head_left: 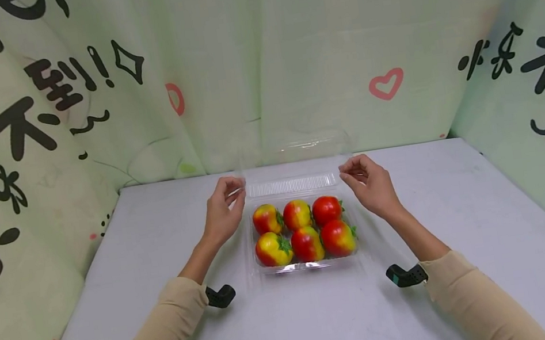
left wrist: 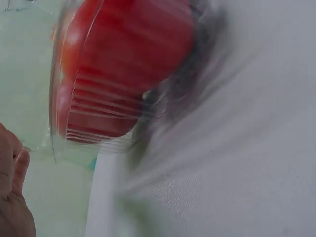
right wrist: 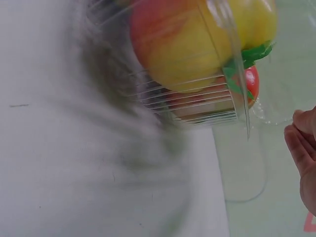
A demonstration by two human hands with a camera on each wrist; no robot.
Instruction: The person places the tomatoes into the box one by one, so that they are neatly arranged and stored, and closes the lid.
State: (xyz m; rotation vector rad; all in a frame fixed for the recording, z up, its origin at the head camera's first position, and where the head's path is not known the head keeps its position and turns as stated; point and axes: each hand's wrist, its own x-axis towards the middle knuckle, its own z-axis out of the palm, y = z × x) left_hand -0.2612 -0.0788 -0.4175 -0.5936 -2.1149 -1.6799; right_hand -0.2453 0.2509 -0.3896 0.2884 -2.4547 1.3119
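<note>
A clear plastic clamshell box (head_left: 307, 265) sits on the table, holding several red-and-yellow, tomato-like fruits (head_left: 307, 243) with green leafy tops. Its transparent lid (head_left: 305, 144) stands raised at the back. At the lid's left edge, my left hand (head_left: 224, 209) pinches the plastic between thumb and fingers. My right hand (head_left: 370, 186) pinches the opposite edge in the same way. The left wrist view shows the box's ribbed side (left wrist: 103, 111) beside the left hand (left wrist: 15, 190). In the right wrist view, the right hand (right wrist: 305, 148) meets the thin clear plastic.
A white table (head_left: 320, 326) lies under the box and both arms. Pale green curtains (head_left: 308, 54) with dark lettering and red hearts hang behind and at both sides. Each wrist carries a black band device, one at the left (head_left: 220, 296) and one at the right (head_left: 406, 275).
</note>
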